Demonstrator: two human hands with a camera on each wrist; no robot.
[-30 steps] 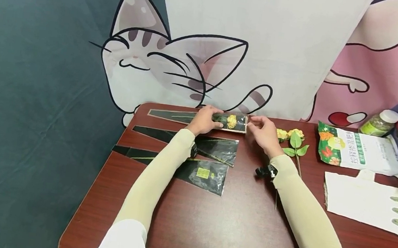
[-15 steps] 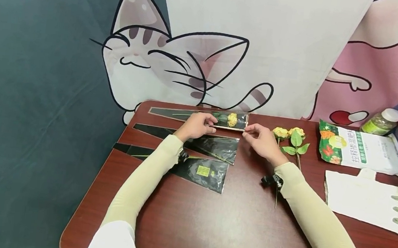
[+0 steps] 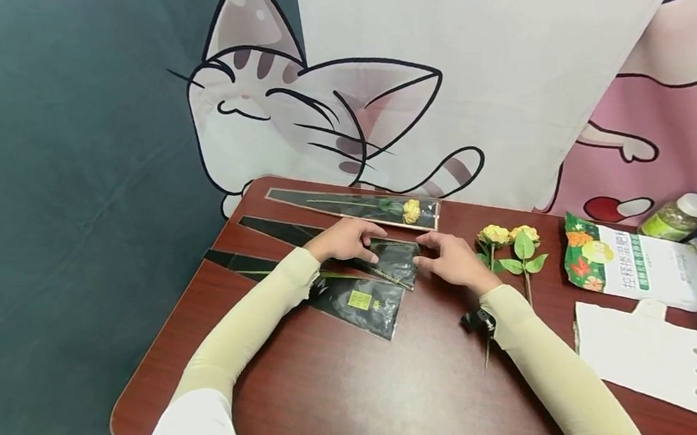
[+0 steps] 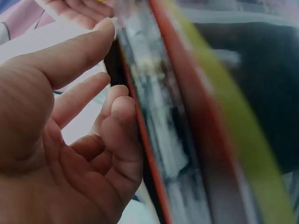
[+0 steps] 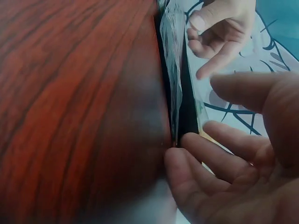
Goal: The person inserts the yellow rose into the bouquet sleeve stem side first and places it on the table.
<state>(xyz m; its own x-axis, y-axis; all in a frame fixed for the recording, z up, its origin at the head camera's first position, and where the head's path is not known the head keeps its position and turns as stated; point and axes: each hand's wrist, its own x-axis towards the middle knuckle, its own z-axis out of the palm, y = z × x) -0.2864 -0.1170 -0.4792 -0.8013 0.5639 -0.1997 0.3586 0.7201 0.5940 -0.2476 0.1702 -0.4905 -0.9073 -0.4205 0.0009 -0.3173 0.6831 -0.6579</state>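
Observation:
In the head view, three tapered clear-and-dark flower sleeves lie in a row on the brown table. The back sleeve has a yellow rose inside, its bloom towards the wide right end. Over the middle sleeve, my left hand hovers with thumb and fingers spread and nothing between them. My right hand is at that sleeve's wide right end, fingertips right at its edge, thumb apart from the fingers in the right wrist view. The front sleeve bears a yellow square label.
Yellow roses with green leaves lie to the right of my right hand, stems towards me. Farther right are a printed white-and-green bag, a white-lidded jar and white gloves. A cat-print curtain hangs behind the table.
Both hands have left the back sleeve holding the rose and come nearer, to the middle sleeve. The back sleeve stays at the table's far edge.

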